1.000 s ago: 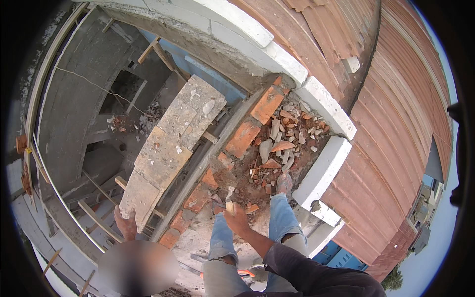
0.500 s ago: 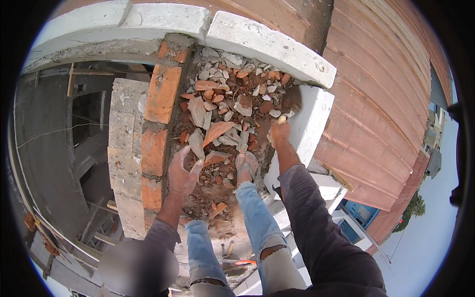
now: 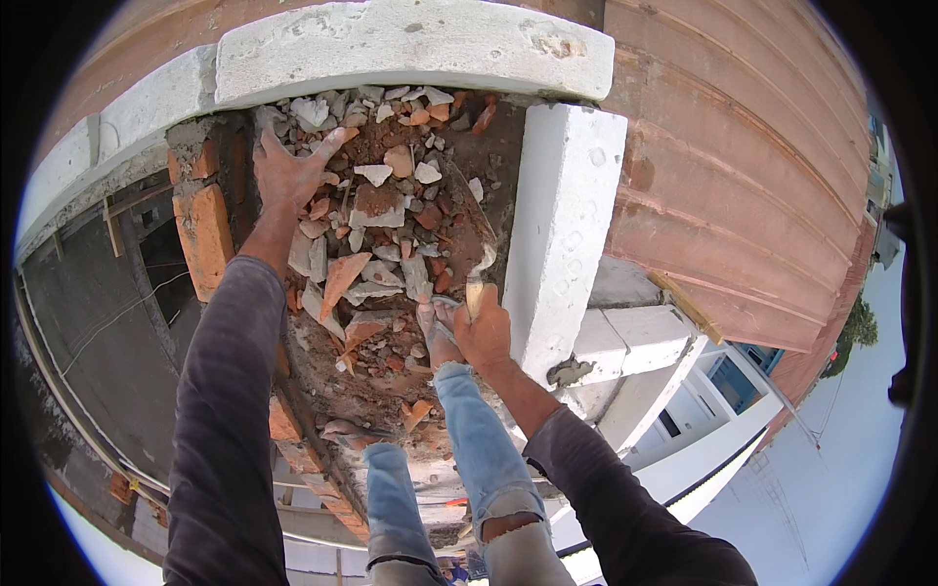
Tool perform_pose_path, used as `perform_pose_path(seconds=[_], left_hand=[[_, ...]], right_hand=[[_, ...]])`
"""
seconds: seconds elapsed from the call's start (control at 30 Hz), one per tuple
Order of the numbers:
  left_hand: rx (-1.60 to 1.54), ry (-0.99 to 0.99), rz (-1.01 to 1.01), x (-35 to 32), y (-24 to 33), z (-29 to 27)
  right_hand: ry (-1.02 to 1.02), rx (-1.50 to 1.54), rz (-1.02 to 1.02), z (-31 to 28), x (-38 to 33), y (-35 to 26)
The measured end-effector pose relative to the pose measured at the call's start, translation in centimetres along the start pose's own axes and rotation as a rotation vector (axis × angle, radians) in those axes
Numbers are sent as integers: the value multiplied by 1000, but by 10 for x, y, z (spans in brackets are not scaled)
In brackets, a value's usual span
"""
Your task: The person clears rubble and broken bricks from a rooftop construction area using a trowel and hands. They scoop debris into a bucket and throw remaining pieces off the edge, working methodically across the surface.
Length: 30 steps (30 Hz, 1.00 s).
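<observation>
A pile of broken brick and concrete pieces (image 3: pixel 376 244) fills a recess between white blocks. My left hand (image 3: pixel 288 171) lies open with its fingers spread on the pile's far left corner, next to the red brick edge (image 3: pixel 200 234). At the near right side, beside my foot (image 3: pixel 437 332), my right hand (image 3: pixel 481 332) is closed around the wooden handle of a trowel (image 3: pixel 467 220). The trowel's blade lies across the rubble and points away from me.
A long white concrete block (image 3: pixel 410 44) bounds the far side and an upright one (image 3: pixel 567 215) the right. Beyond lies a reddish corrugated roof (image 3: pixel 723 195). To the left is a deep drop to a lower floor (image 3: pixel 107 322). My jeans-clad legs (image 3: pixel 479 439) are below.
My view has swung closer over the rubble. My left hand reached farther to the far left corner. My right hand drew back toward my foot, where it grips the trowel.
</observation>
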<state>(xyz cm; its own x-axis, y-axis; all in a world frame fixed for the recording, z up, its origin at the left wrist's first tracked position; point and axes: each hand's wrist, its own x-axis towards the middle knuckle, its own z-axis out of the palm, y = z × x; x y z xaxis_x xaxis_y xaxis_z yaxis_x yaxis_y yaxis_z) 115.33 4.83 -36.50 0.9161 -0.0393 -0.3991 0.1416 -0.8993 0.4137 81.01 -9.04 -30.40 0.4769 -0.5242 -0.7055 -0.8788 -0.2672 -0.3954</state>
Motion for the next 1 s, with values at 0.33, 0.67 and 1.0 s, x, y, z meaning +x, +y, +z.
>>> perform_pose_path(seconds=[0.33, 0.67, 1.0], left_hand=[[-64, -67, 27, 39, -20, 15], [78, -196, 61, 17, -18, 1], [43, -250, 29, -34, 5, -17]], right_hand=[[-99, 588, 146, 27, 73, -10], [-415, 343, 43, 2, 119, -66], [-617, -5, -147, 6, 130, -127]])
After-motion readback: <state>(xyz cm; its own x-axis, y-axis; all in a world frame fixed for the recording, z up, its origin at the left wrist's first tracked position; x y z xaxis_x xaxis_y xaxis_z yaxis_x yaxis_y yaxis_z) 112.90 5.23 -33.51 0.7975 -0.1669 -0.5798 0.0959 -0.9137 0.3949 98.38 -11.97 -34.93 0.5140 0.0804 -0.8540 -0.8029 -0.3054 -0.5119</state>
